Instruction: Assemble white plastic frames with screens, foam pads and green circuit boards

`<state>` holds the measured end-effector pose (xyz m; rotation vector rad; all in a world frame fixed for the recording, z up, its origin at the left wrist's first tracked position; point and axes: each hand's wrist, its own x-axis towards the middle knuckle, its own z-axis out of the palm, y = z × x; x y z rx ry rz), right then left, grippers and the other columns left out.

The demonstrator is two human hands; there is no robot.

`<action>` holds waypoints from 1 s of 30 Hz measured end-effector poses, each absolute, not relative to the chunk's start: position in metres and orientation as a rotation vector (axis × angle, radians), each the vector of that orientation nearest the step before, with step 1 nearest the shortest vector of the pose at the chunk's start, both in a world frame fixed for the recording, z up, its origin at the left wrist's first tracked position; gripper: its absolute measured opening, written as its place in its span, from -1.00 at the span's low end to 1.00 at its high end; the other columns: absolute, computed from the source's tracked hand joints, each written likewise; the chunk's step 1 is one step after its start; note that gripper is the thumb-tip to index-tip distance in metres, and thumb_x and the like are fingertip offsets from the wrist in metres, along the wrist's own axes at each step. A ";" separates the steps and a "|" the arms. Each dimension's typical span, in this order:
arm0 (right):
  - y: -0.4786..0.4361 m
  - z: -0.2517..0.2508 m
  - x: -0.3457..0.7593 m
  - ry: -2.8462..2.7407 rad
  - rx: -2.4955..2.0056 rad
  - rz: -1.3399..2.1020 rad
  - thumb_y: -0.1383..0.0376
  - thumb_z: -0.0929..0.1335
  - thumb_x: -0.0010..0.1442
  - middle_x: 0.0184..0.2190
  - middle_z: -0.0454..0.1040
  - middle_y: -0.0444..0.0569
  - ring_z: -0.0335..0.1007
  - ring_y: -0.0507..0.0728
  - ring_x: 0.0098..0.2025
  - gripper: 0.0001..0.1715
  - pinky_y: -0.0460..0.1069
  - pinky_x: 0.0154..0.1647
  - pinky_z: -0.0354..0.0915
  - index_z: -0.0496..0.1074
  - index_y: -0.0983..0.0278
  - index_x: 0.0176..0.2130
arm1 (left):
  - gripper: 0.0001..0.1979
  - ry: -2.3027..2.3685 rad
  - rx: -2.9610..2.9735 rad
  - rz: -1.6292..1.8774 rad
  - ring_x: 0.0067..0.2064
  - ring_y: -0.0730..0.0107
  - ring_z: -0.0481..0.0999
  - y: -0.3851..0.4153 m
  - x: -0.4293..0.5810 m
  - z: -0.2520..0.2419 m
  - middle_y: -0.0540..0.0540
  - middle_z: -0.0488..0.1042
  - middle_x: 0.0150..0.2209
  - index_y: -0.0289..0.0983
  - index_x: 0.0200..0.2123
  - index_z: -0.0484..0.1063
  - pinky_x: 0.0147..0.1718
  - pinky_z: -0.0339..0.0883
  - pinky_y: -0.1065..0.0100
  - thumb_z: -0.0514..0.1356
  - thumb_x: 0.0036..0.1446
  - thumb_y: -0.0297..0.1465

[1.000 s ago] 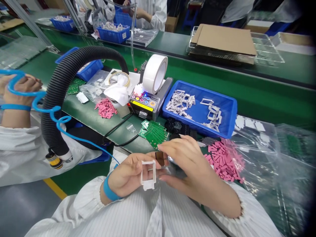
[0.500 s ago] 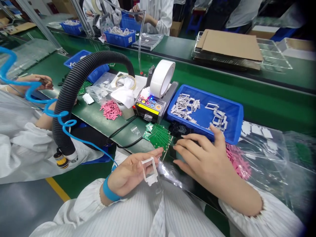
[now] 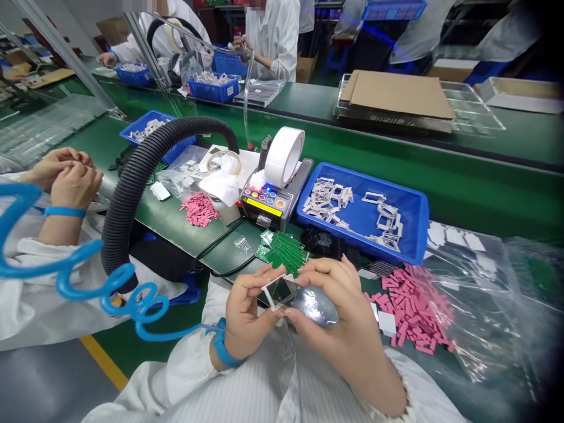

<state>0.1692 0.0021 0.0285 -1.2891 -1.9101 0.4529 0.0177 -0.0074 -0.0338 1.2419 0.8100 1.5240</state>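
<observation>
My left hand (image 3: 247, 310) grips a small white plastic frame (image 3: 279, 292) by its left side, tilted flat, with a dark square piece lying inside it. My right hand (image 3: 335, 308) pinches the frame's right side and presses on the dark piece, over a shiny clear plastic bag (image 3: 316, 306). Both hands meet just above my lap at the bench's near edge. Green circuit boards (image 3: 284, 249) lie just beyond them. A pile of pink strips (image 3: 413, 308) sits to the right of my right hand.
A blue bin (image 3: 412, 207) holds several white frames. A tape dispenser (image 3: 275, 187) with a white roll stands to its left, beside more pink strips (image 3: 198, 209). A black ribbed hose (image 3: 145, 170) arches at left. A co-worker's hands (image 3: 66, 173) are clasped at far left. A blue coiled cord (image 3: 79, 267) hangs near.
My right hand came back from beside the blue bin to the frame with a dark piece. The frame went from upright and empty to lying flat with the dark piece in it.
</observation>
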 end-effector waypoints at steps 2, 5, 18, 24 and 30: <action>0.002 0.026 0.167 -1.896 -1.308 0.362 0.16 0.39 0.07 -0.28 0.42 -0.07 0.37 0.20 -0.18 -0.75 0.32 0.13 -0.08 0.31 0.16 -0.25 | -0.65 0.848 1.235 1.553 0.12 0.17 0.42 -0.008 0.021 -0.035 -0.19 0.55 -0.04 -0.20 -0.17 0.32 0.12 0.23 0.08 0.32 -0.03 -0.53; 0.003 0.024 0.163 -1.865 -1.326 0.290 0.19 0.40 0.05 -0.28 0.42 -0.07 0.36 0.20 -0.18 -0.74 0.29 0.13 -0.06 0.30 0.16 -0.25 | -0.66 0.905 1.205 1.599 0.11 0.15 0.43 -0.009 0.026 -0.037 -0.19 0.56 -0.04 -0.20 -0.21 0.32 0.11 0.24 0.03 0.32 -0.05 -0.55; -0.002 0.013 0.164 -1.827 -1.307 0.631 0.12 0.41 0.09 -0.16 0.33 0.05 0.28 0.21 -0.07 -0.59 0.13 -0.12 0.28 0.21 0.21 -0.15 | -0.73 0.797 0.570 1.337 -0.14 0.34 0.58 -0.005 0.035 -0.034 -0.06 0.59 -0.12 -0.19 -0.28 0.37 -0.11 0.40 0.29 0.35 -0.07 -0.35; -0.011 0.003 0.246 -1.939 -1.533 0.331 0.27 0.29 0.23 -0.28 0.43 -0.05 0.36 0.12 -0.18 -0.95 0.06 -0.16 0.30 0.30 0.20 -0.26 | -0.69 0.635 0.369 1.082 -0.25 0.36 0.54 0.003 0.028 -0.033 -0.09 0.58 -0.24 -0.19 -0.15 0.43 -0.17 0.40 0.25 0.27 0.03 -0.23; 0.000 -0.045 0.311 -1.887 -1.813 0.085 0.22 0.34 0.16 -0.32 0.40 0.05 0.33 0.23 -0.26 -0.84 0.14 -0.26 0.26 0.43 0.24 -0.25 | -0.67 0.658 0.377 0.935 -0.28 0.37 0.46 -0.003 0.030 -0.037 -0.08 0.52 -0.35 -0.25 -0.09 0.47 -0.24 0.35 0.29 0.16 0.14 -0.21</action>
